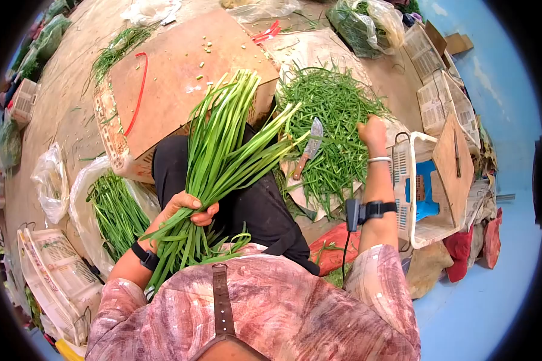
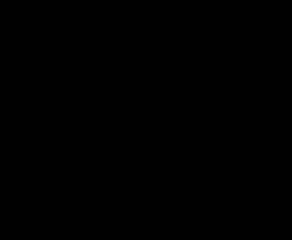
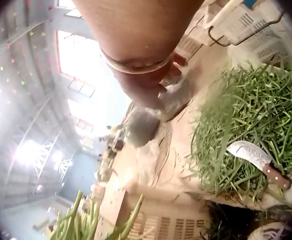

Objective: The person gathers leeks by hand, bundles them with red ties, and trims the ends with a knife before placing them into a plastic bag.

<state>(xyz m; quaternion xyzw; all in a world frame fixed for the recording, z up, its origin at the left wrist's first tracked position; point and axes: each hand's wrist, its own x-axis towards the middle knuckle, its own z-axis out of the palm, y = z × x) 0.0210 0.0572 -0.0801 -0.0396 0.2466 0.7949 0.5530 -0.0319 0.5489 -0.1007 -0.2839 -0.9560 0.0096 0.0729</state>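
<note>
My left hand (image 1: pixel 190 207) grips a thick bunch of garlic chives (image 1: pixel 223 138) around its lower part, the pale stem ends fanning up and away over the dark trousers. In the right wrist view, only pale stem tips (image 3: pixel 81 222) of the bunch show at the bottom. At the right edge of a heap of loose green leaves (image 1: pixel 331 96), my right hand (image 1: pixel 374 136) hovers with loosely bent fingers; nothing shows in it. A blurred green streak hangs beside the heap in the right wrist view. On the heap lies a knife (image 1: pixel 309 148) with a wooden handle. The left wrist view is black.
A brown board (image 1: pixel 180 72) on a crate lies ahead, with a red strip (image 1: pixel 140 93) and cut bits. More chives (image 1: pixel 117 210) lie in a plastic bag at left. White plastic crates (image 1: pixel 60 271) stand left, and another crate (image 1: pixel 424 141) at right.
</note>
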